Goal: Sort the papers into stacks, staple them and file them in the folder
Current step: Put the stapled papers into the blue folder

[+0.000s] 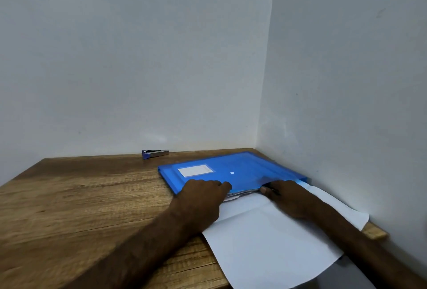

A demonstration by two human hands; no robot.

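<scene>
Just ahead of both hands, touching the fingertips, lay the blue folder (231, 168), flat on the table (80, 196). Its long side ran L to R, from one hand across to the other, w/ its near edge facing the wrists. The left hand (203, 193) had its fingers curled on that near edge, prob. holding it. The right hand (286, 198) had its thumb at the edge & its fingers seemed tucked under the folder's top; what they held, can't tell. Under both wrists lay the white papers (265, 238), far end right at the folder's near edge, near end hanging off the table. Next move, I think: push the papers straight fwd, away from the wrists. Both hands were equally near. The stapler (155, 153) sat well beyond the left hand.
</scene>
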